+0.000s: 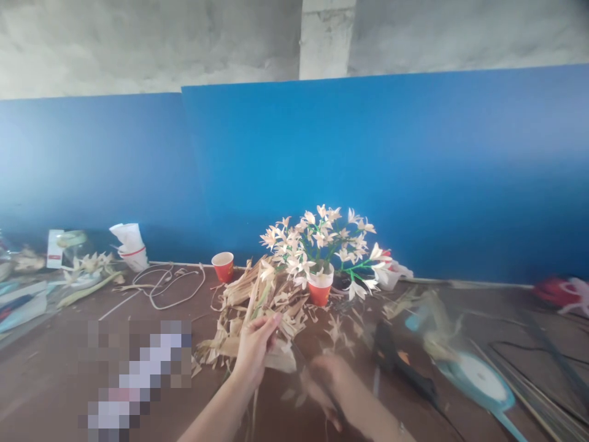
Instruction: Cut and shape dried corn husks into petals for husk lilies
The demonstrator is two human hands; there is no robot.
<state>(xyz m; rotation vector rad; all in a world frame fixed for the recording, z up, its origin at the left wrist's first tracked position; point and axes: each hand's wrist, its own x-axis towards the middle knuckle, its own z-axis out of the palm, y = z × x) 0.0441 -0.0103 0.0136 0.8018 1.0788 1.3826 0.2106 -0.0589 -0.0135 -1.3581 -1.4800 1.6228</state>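
My left hand point(258, 339) is closed in a pinch in front of a heap of dried husk strips point(243, 288). What its fingers hold, if anything, is too small to make out. Motion smears my right hand point(332, 382), low and just right of it; a dark shape shows by its fingers, but its kind is unclear. Loose pale petals point(338, 331) lie on the brown table point(175, 393) beyond the right hand. Behind the heap, a red and white paper cup point(321, 288) holds a bunch of cream husk flowers point(322, 236) on green stems.
To the right lie a black glue gun point(405, 368) with a cord and a light-blue ribbon roll point(483, 377). Another red paper cup point(223, 267), a white cable point(170, 288) and white cups point(132, 248) stand or lie left. A blue panel point(368, 166) borders the table's back.
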